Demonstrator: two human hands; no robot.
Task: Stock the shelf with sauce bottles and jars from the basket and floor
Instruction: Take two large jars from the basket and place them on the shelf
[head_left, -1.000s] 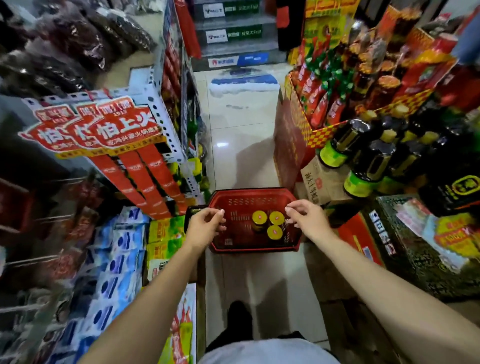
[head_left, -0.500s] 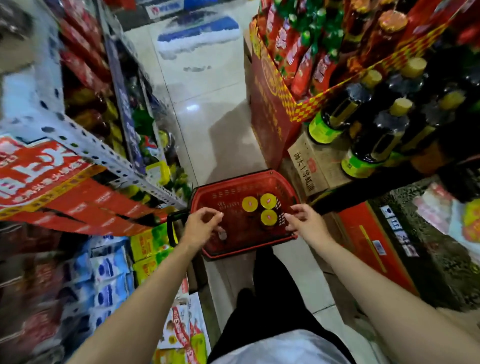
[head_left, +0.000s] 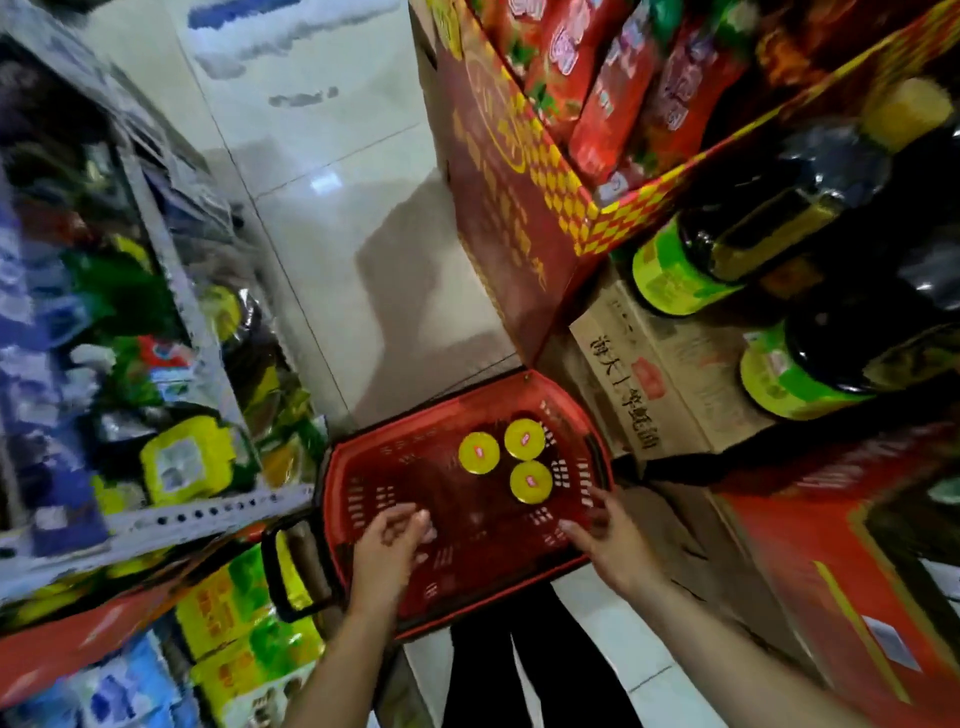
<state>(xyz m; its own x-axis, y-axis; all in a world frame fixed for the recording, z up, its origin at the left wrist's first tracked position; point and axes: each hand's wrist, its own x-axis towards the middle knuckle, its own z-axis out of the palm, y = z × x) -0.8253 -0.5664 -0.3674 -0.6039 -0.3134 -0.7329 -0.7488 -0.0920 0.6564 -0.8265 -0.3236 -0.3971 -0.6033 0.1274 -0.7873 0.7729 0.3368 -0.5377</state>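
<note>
Your single head-worn camera is looking steeply down from close above the red basket (head_left: 415, 467), facing along the floor (head_left: 322, 208) beyond it.

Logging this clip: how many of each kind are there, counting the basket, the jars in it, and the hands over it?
red basket: 1
yellow-lidded jars, all inside the basket: 3
hands, left hand and right hand, both holding nothing: 2
Total: 6
</note>
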